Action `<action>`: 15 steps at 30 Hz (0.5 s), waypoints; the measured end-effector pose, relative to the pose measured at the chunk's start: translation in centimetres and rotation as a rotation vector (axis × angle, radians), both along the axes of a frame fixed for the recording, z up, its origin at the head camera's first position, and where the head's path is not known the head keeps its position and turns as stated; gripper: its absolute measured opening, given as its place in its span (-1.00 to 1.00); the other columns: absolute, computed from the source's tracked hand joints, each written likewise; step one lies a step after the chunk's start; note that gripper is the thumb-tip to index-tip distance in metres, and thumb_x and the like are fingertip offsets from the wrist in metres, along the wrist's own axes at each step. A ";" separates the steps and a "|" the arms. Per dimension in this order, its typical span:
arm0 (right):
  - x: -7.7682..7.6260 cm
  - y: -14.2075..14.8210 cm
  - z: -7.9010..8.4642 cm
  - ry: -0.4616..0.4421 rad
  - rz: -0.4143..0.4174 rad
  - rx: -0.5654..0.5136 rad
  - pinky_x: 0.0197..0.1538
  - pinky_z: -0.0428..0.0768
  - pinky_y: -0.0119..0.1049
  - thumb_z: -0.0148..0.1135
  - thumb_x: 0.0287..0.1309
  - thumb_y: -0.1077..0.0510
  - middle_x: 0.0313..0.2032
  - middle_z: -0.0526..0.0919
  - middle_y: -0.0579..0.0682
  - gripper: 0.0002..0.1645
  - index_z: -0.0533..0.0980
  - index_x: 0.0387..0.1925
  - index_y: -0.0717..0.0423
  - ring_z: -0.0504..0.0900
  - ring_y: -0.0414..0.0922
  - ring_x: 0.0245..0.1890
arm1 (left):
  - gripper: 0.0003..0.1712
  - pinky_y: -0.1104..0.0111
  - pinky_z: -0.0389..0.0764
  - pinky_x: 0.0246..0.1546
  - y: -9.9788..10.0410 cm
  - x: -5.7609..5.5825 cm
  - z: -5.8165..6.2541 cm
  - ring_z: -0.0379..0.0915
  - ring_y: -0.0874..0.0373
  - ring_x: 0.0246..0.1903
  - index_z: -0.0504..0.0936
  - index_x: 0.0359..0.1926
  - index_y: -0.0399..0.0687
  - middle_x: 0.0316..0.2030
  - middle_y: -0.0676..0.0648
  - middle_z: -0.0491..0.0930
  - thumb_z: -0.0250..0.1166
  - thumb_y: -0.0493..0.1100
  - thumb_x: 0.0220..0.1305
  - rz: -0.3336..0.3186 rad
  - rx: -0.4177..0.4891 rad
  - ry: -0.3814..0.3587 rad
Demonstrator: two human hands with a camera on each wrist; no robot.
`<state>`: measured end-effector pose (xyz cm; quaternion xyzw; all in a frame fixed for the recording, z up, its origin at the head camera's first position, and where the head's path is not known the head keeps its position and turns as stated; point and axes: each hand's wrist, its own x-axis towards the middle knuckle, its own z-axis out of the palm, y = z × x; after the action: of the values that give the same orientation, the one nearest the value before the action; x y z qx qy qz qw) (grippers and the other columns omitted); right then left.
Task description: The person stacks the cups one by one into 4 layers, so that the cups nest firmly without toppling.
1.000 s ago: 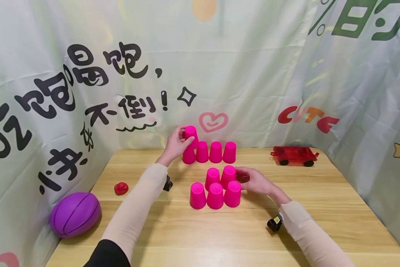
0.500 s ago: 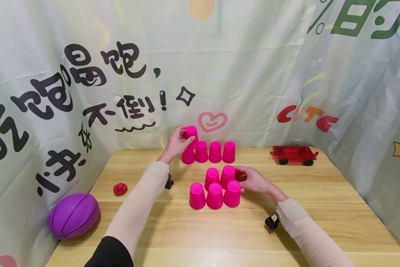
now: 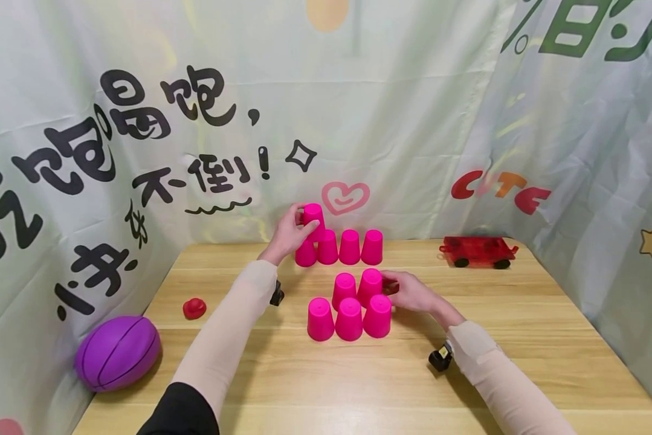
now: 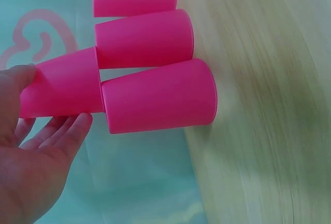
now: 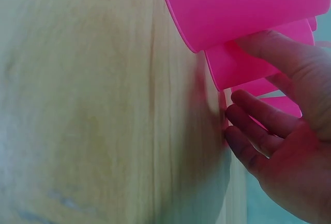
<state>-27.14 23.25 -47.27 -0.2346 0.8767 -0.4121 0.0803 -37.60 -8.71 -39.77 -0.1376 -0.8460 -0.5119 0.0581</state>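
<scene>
edged slightly right since the earlier frames: the left hand (image 3: 289, 234), pinching the upper cup (image 3: 314, 219). nearest on the counter (image 3: 380, 386), five pink cups (image 3: 349, 320), cut off in the right wrist view. at their right, the right hand (image 3: 411, 292) is relaxed, fingers loosely extended, thumb contact unclear. beyond, the left wrist view best shows the upper cup's rim meeting the far row's (image 3: 350, 248) two left cups.

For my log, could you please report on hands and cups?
Left hand gripping upper cup, over left end of back row. Right hand at front cups, grip unclear. No visible obstruction.
</scene>
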 end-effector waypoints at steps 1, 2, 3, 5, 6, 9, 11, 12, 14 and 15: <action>-0.1 0.0 0.0 0.000 -0.001 0.000 0.18 0.72 0.05 0.45 0.16 0.30 0.09 0.73 0.22 -0.30 0.50 0.35 0.27 0.71 0.08 0.00 | -0.36 0.00 0.65 0.27 0.0 0.0 0.0 0.61 -0.23 0.13 0.39 0.41 -0.20 0.11 -0.33 0.63 0.41 -0.14 0.42 0.000 -0.002 0.001; -0.1 0.0 0.0 0.000 -0.003 -0.001 0.18 0.72 0.07 0.44 0.17 0.31 0.08 0.73 0.23 -0.31 0.50 0.35 0.28 0.71 0.08 0.00 | -0.36 0.00 0.65 0.28 0.0 0.0 0.1 0.60 -0.23 0.14 0.39 0.40 -0.20 0.11 -0.33 0.63 0.41 -0.13 0.42 -0.001 -0.005 0.003; -0.2 0.0 -0.1 -0.005 -0.008 -0.002 0.19 0.71 0.08 0.44 0.17 0.32 0.08 0.73 0.23 -0.32 0.50 0.34 0.28 0.71 0.08 0.01 | -0.36 0.01 0.65 0.28 0.1 0.0 0.1 0.60 -0.23 0.14 0.39 0.40 -0.20 0.11 -0.33 0.63 0.41 -0.13 0.43 -0.002 -0.007 0.004; -0.2 0.1 -0.1 -0.009 -0.009 -0.004 0.21 0.70 0.12 0.44 0.17 0.32 0.08 0.73 0.23 -0.32 0.51 0.34 0.28 0.71 0.10 0.02 | -0.37 0.01 0.65 0.29 0.1 0.0 0.1 0.60 -0.23 0.15 0.39 0.39 -0.20 0.11 -0.33 0.62 0.41 -0.13 0.43 -0.005 -0.010 0.002; -0.2 0.0 -0.1 -0.013 -0.010 -0.005 0.21 0.70 0.12 0.44 0.17 0.32 0.08 0.73 0.23 -0.32 0.51 0.34 0.28 0.71 0.10 0.02 | -0.37 0.01 0.65 0.29 0.1 0.0 0.1 0.60 -0.23 0.15 0.39 0.39 -0.20 0.11 -0.33 0.62 0.41 -0.13 0.43 -0.006 -0.008 0.000; -0.2 -0.1 -0.1 -0.015 -0.008 -0.003 0.20 0.70 0.10 0.44 0.18 0.31 0.06 0.74 0.22 -0.33 0.50 0.33 0.29 0.70 0.09 0.01 | -0.37 0.01 0.66 0.27 0.1 0.0 0.1 0.60 -0.22 0.15 0.38 0.39 -0.19 0.11 -0.31 0.62 0.40 -0.14 0.43 -0.006 -0.005 -0.008; -0.1 -0.2 -0.1 -0.023 -0.015 0.002 0.19 0.71 0.04 0.45 0.18 0.30 0.05 0.74 0.18 -0.32 0.51 0.34 0.26 0.70 0.06 0.00 | -0.36 0.01 0.67 0.26 0.0 0.1 0.1 0.60 -0.22 0.14 0.38 0.40 -0.19 0.10 -0.31 0.62 0.40 -0.14 0.43 -0.005 -0.004 -0.010; -0.1 -0.2 0.0 -0.028 -0.019 0.002 0.18 0.71 0.01 0.45 0.18 0.30 0.05 0.74 0.17 -0.32 0.51 0.34 0.25 0.69 0.05 0.00 | -0.36 0.01 0.67 0.26 0.0 0.0 0.1 0.60 -0.22 0.14 0.37 0.40 -0.18 0.10 -0.31 0.62 0.40 -0.14 0.43 -0.005 -0.005 -0.009; -0.1 -0.2 0.0 -0.036 -0.025 0.004 0.16 0.71 -0.05 0.45 0.19 0.29 0.05 0.74 0.15 -0.32 0.50 0.35 0.23 0.68 0.03 0.00 | -0.36 0.00 0.66 0.27 0.0 0.0 0.0 0.60 -0.22 0.14 0.37 0.41 -0.17 0.10 -0.30 0.62 0.40 -0.14 0.43 -0.007 -0.004 -0.009; -0.1 -0.2 0.0 -0.039 -0.027 0.005 0.14 0.71 -0.08 0.45 0.19 0.28 0.05 0.74 0.14 -0.32 0.50 0.36 0.23 0.68 0.03 0.00 | -0.36 0.00 0.66 0.27 0.0 0.0 0.0 0.60 -0.21 0.14 0.37 0.41 -0.17 0.10 -0.30 0.62 0.40 -0.14 0.43 -0.007 -0.007 -0.009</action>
<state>-27.25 23.07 -47.24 -0.2143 0.8791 -0.4155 0.0924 -37.61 -8.71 -39.77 -0.1386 -0.8475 -0.5098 0.0522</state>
